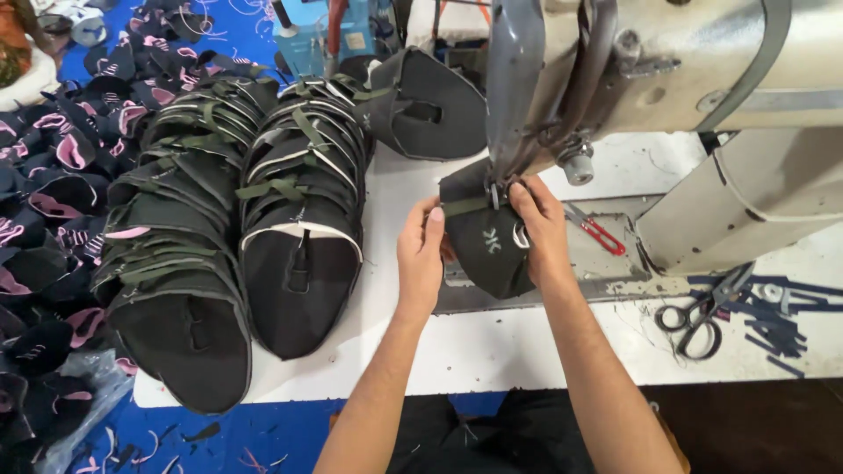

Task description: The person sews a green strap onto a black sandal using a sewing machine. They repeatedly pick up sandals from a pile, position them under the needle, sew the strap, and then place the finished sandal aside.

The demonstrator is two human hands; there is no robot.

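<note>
Both hands hold one black shoe upper point(486, 241) under the needle of the sewing machine point(667, 79), a little right of the picture centre. The left hand point(421, 254) grips the upper at its 9 o'clock edge, with the thumb lying on top of the fabric. The right hand point(540, 228) grips it at the 3 o'clock edge, and its fingertips press beside the presser foot point(496, 195). An olive green strap point(465, 207) lies across the top of the upper, directly under the foot.

At 9 o'clock from the hands, two long stacks of finished black uppers point(246, 219) with green straps rest on the white table point(492, 351). Further toward 9 o'clock, many black and pink pieces point(53, 175) lie on the blue floor point(219, 439).

At 3 o'clock from the right hand, a red thread snip point(599, 230) lies on the machine bed. At 4 o'clock, black scissors point(702, 318) rest on the table among dark blue fabric strips point(773, 329). At 12 o'clock, behind the stacks, a light blue machine point(320, 35) stands.
</note>
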